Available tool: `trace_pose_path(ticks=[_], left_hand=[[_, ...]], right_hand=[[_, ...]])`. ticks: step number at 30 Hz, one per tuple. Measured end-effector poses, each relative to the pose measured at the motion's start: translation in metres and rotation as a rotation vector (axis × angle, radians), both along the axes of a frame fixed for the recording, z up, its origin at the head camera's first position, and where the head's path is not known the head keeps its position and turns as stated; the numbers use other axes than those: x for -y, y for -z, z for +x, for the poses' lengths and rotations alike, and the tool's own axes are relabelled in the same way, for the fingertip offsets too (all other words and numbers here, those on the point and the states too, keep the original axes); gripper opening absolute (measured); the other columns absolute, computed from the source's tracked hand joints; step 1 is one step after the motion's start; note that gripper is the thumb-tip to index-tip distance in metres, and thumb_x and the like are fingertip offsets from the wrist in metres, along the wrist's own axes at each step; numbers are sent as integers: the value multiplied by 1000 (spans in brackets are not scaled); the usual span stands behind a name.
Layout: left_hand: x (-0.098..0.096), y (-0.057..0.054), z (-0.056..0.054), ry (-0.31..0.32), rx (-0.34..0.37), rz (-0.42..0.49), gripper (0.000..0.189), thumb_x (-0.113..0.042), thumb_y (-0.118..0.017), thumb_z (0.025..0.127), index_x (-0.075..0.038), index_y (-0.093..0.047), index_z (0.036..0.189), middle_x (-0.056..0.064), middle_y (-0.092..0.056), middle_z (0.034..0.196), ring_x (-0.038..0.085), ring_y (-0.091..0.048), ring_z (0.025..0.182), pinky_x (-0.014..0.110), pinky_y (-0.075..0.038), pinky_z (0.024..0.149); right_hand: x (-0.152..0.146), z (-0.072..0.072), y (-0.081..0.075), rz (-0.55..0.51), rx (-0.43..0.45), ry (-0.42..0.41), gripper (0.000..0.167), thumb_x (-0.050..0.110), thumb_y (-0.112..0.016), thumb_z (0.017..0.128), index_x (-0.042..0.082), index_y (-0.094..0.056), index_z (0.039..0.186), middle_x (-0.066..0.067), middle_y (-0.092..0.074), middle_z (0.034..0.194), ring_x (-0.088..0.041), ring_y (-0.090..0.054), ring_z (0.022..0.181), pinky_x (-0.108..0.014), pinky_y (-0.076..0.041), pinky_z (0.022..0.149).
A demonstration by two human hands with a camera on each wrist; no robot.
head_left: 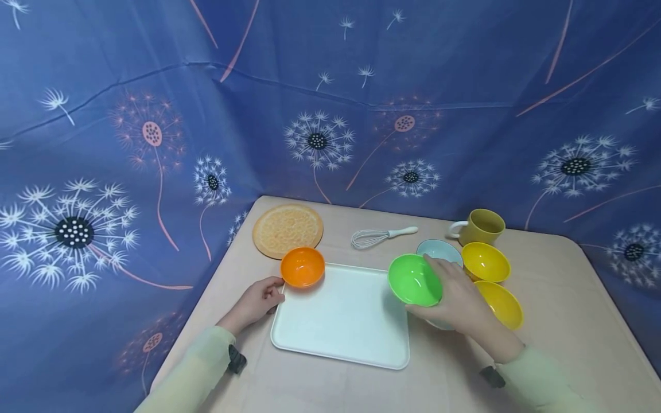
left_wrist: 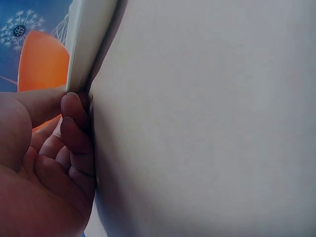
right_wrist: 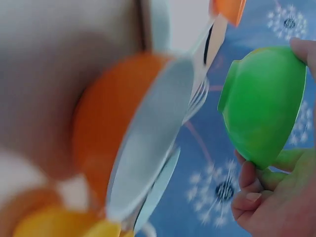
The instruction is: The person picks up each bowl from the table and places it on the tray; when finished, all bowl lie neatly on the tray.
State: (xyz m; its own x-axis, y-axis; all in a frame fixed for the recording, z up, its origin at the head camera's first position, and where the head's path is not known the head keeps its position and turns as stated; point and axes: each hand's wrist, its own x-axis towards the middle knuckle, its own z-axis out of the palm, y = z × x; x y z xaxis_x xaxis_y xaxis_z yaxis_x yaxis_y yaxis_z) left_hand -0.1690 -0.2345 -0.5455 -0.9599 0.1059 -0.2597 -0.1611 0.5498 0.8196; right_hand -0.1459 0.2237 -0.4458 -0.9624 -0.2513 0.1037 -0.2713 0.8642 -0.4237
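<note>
Green bowl [head_left: 415, 281] is in the R hand [head_left: 454, 292], pinched near the rim w/ thumb on the near side & fingers on the far side; it's up in the air by the R edge of the white tray [head_left: 346, 321]. Best, I'd say: hold it level, clear the tray's lip & set it down base first, b/c a rim grip could let it tip. L hand [head_left: 255, 304] has fingers curled at the tray's L edge, seemingly pinching it, prob. good for steadying. Orange bowl [head_left: 302, 267] takes the far-L corner, so avoid bumping it. Close to the R hand, a pale blue bowl [head_left: 439, 249], yellow bowls [head_left: 486, 262] & a mustard mug [head_left: 479, 232] crowd the wrist's room. Whisk [head_left: 369, 237] & pizza-like board [head_left: 287, 230] lie beyond the tray, prob. no bother.
</note>
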Motion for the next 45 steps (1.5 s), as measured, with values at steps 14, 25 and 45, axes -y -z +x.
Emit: trace_pose_path(ticks=[14, 25, 45], left_hand=[[-2, -1, -1, 0, 3, 21, 41, -11, -71, 100, -7, -61, 140, 4, -59, 80, 20, -57, 68, 28, -47, 61], [0, -1, -1, 16, -5, 53, 40, -7, -71, 100, -5, -61, 138, 5, -58, 80, 20, -56, 67, 28, -47, 59], [5, 2, -3, 53, 12, 86, 37, -8, -69, 100, -4, -61, 137, 5, -61, 82, 19, -57, 67, 27, -49, 60]], right_hand=[[93, 6, 37, -59, -32, -195, 121, 65, -90, 65, 6, -41, 158, -12, -54, 146, -33, -49, 133, -57, -43, 106], [150, 17, 67, -80, 14, -308, 120, 69, -87, 64, 7, -44, 157, -5, -56, 142, -21, -51, 123, -46, -44, 106], [201, 22, 80, -88, -46, -434, 114, 69, -87, 63, 12, -46, 153, 0, -57, 137, -15, -49, 114, -36, -46, 98]])
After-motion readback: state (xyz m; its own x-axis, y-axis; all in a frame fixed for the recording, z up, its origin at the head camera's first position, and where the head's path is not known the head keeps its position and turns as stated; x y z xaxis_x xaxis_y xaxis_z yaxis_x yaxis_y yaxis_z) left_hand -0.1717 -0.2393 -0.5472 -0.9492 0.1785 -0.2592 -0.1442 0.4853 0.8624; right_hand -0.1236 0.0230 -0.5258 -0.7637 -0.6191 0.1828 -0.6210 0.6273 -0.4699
